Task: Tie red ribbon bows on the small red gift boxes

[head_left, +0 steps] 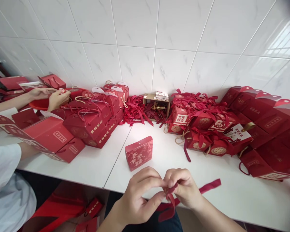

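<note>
My left hand (143, 195) and my right hand (183, 188) meet over the front edge of the table, fingertips pinched together. Between them is a dark red ribbon (167, 213), with a loop hanging below the fingers and one end sticking out to the right behind my right hand. Whether the ribbon is knotted there is hidden by the fingers. A small red box (139, 154) with pale gold characters stands upright on the white table, just beyond my left hand and apart from it.
A heap of red ribbons (136, 111) lies by the wall beside a cardboard box (148, 97). Small ribboned boxes (204, 122) are piled to the right, before larger red boxes (268, 129). More red boxes (87, 120) stand left, where another person's hands (58, 99) work.
</note>
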### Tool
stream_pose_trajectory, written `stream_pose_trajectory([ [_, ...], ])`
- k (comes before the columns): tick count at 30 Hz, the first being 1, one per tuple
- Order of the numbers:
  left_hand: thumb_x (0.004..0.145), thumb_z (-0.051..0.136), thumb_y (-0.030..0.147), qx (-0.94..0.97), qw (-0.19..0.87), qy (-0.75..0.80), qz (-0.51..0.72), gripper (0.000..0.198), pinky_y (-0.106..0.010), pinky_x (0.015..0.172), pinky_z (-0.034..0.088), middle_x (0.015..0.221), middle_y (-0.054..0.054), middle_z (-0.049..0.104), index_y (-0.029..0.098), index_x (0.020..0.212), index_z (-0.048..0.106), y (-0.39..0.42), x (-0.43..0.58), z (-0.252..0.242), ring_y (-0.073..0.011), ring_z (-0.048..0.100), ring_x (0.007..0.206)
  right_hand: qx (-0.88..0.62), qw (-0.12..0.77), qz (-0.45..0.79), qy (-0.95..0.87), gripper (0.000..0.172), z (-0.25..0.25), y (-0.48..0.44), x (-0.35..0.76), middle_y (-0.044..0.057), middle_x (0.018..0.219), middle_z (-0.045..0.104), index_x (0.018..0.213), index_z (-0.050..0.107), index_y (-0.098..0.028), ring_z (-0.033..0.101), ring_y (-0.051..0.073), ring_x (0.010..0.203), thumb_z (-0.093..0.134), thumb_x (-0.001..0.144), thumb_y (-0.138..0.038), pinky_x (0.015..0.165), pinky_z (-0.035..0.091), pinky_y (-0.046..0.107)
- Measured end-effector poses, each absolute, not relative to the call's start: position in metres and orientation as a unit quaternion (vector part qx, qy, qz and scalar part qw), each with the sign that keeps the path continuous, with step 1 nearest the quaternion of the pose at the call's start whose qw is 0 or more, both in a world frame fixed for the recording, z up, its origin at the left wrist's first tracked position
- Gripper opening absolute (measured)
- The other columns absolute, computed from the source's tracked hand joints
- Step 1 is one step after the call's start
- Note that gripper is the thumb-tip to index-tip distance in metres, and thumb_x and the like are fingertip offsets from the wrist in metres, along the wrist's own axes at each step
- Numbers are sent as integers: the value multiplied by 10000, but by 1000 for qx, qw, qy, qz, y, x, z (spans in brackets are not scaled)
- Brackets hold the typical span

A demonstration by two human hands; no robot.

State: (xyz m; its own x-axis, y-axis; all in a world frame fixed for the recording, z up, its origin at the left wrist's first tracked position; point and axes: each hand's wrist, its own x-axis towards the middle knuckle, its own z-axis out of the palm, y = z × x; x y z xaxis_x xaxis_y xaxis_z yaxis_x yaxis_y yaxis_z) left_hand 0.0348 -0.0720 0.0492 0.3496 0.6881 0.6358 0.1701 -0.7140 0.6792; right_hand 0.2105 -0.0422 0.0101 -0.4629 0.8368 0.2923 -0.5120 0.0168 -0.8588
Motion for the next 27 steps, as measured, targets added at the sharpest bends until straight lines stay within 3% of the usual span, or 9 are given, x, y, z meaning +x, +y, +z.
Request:
stream_pose_trajectory([
  [10, 818, 553, 41, 782, 224, 319, 487, 178, -322, 639, 517, 740, -64, 633, 194, 891, 608, -81, 28, 46, -192, 610, 712, -134, 370, 855, -337, 279, 1, -55, 192, -31, 545, 615, 721, 654, -181, 482, 58, 360, 841, 662, -379, 353, 329, 158],
  [15, 851, 529, 71, 764, 248, 329, 497, 163, -352, 742, 530, 779, -58, 678, 209, 843, 615, -85, 28, 41, -205, 645, 787, -96, 305, 915, -246, 249, -6, -61, 186, -63, 506, 570, 728, 643, -197, 371, 16, 353, 855, 662, -312, 406, 297, 149],
  [18, 839, 551, 66, 769, 206, 347, 496, 179, -375, 850, 508, 806, -39, 682, 225, 880, 621, -83, 24, 30, -220, 641, 915, -121, 350, 891, -264, 230, -7, -60, 187, -55, 537, 580, 757, 669, -213, 388, 30, 380, 849, 669, -326, 431, 314, 168],
  [20, 814, 592, 87, 735, 127, 395, 537, 226, -415, 931, 470, 937, -57, 661, 233, 986, 610, -76, 18, 23, -243, 594, 1039, -140, 412, 851, -295, 219, -6, -55, 189, -48, 552, 579, 742, 687, -218, 440, 56, 437, 852, 660, -337, 481, 360, 194],
  [23, 762, 694, 177, 590, 26, 522, 615, 515, -457, 995, 418, 1223, -112, 547, 234, 1235, 501, -57, 4, 14, -279, 503, 1187, -164, 482, 786, -351, 221, -4, -41, 196, -30, 584, 563, 664, 693, -219, 500, 99, 566, 852, 649, -373, 595, 422, 237],
  [25, 736, 734, 240, 549, 57, 571, 608, 669, -443, 995, 426, 1329, -122, 493, 243, 1328, 422, -40, -6, 12, -287, 472, 1244, -195, 506, 745, -388, 235, -4, -30, 200, -3, 673, 595, 638, 698, -231, 539, 135, 660, 847, 641, -412, 656, 450, 270],
  [27, 755, 717, 274, 580, 150, 560, 572, 571, -403, 967, 457, 1297, -107, 549, 237, 1278, 491, -25, -13, 11, -271, 522, 1206, -230, 529, 698, -424, 217, -5, -19, 203, 32, 875, 656, 657, 718, -261, 591, 195, 845, 839, 639, -440, 737, 476, 320],
])
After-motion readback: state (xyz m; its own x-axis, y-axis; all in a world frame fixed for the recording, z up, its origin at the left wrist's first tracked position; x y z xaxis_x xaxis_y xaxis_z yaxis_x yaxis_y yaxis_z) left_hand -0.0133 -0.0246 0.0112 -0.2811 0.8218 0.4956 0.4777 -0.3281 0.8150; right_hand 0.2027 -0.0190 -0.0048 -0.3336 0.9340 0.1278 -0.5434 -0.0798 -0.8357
